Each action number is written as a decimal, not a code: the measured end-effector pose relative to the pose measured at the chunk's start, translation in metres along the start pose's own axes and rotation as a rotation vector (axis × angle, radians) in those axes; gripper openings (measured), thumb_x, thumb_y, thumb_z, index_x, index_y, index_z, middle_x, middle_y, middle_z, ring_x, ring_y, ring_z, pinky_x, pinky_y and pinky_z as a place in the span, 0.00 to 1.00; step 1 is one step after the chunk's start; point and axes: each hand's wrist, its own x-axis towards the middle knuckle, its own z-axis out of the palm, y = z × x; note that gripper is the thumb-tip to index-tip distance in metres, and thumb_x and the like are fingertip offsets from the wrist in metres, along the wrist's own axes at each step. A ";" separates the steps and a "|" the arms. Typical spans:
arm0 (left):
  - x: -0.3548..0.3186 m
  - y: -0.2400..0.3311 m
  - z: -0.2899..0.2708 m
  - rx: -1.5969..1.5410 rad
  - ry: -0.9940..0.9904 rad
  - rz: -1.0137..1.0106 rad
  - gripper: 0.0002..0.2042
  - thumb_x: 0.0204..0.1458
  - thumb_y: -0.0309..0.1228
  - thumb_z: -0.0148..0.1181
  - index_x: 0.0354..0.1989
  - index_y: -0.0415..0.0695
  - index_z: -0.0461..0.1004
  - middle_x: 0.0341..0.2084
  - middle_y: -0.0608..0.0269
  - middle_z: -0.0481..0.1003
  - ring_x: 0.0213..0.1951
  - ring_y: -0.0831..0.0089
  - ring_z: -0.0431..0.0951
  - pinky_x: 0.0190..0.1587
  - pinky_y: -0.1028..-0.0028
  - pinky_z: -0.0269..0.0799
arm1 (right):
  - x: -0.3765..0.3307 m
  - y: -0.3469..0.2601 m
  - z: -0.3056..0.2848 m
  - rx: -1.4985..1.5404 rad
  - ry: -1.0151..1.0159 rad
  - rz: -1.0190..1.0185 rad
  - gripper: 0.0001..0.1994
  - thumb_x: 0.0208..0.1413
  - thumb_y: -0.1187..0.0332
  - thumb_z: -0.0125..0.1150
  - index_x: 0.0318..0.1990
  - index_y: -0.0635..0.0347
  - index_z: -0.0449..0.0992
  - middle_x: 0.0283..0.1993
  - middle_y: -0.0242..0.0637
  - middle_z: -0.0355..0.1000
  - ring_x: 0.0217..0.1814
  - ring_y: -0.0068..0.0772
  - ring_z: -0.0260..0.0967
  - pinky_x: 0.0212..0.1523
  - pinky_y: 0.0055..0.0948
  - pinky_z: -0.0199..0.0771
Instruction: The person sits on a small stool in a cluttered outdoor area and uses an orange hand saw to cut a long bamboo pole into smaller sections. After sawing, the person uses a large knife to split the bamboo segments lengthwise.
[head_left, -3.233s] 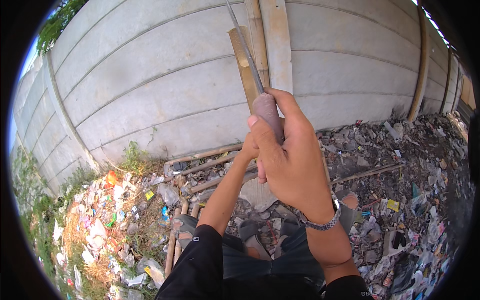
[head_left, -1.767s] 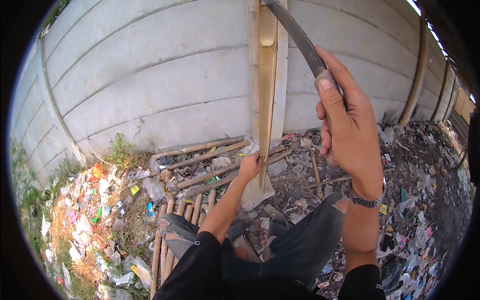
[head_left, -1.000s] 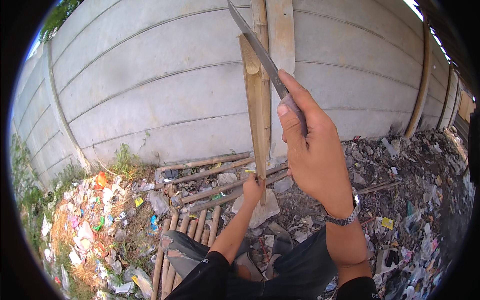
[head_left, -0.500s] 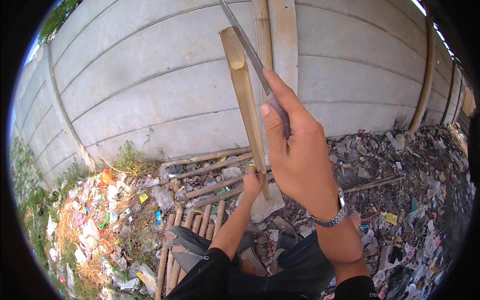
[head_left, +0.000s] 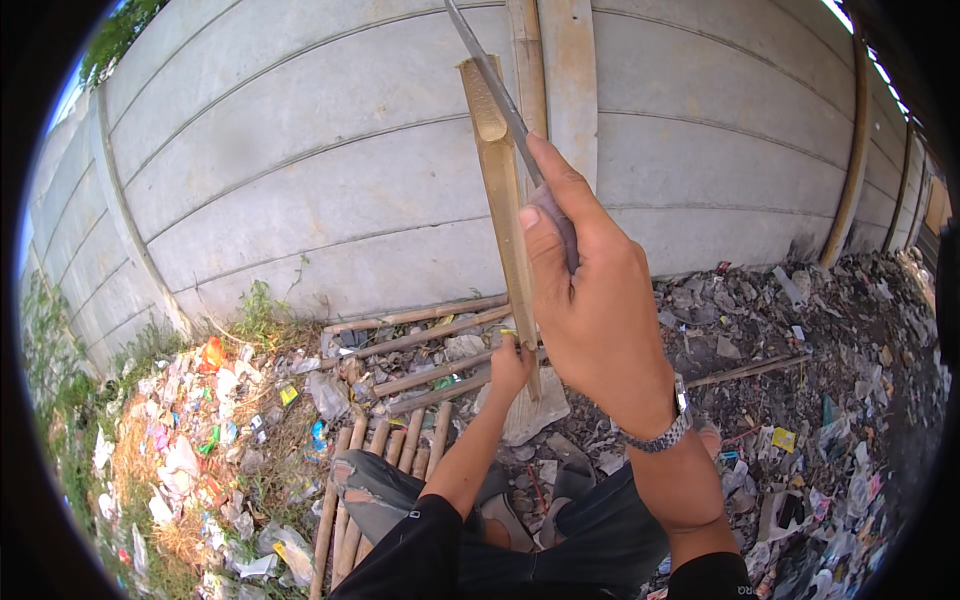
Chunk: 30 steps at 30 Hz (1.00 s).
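Right hand (head_left: pixel 600 320) of mine grips the knife (head_left: pixel 500 90) at the upright bamboo strip (head_left: pixel 505 210); left hand (head_left: pixel 512 365) clenches it low. Blade could slip toward those fingers.

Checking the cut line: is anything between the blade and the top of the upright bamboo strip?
Nothing visible. The blade in the right hand lies right at the top of the bamboo strip; the left hand grips the strip far below.
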 end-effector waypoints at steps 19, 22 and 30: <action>-0.003 -0.002 0.006 0.042 0.015 0.026 0.09 0.58 0.30 0.61 0.39 0.39 0.69 0.24 0.39 0.79 0.29 0.37 0.81 0.32 0.46 0.74 | -0.003 -0.007 -0.003 -0.089 -0.045 0.084 0.23 0.73 0.63 0.52 0.72 0.59 0.67 0.36 0.52 0.77 0.34 0.36 0.75 0.41 0.36 0.76; -0.003 -0.005 0.006 0.057 0.016 0.023 0.10 0.58 0.30 0.61 0.40 0.38 0.69 0.25 0.39 0.79 0.30 0.36 0.81 0.33 0.45 0.75 | -0.004 -0.010 -0.004 -0.088 -0.043 0.075 0.23 0.73 0.64 0.52 0.72 0.60 0.67 0.38 0.55 0.78 0.36 0.38 0.78 0.43 0.36 0.77; -0.002 -0.004 0.000 0.049 -0.016 -0.018 0.11 0.58 0.31 0.61 0.42 0.39 0.70 0.25 0.38 0.79 0.31 0.36 0.81 0.34 0.45 0.75 | -0.007 -0.008 -0.003 -0.084 -0.022 0.038 0.23 0.73 0.64 0.52 0.72 0.60 0.67 0.42 0.55 0.79 0.41 0.39 0.81 0.45 0.36 0.78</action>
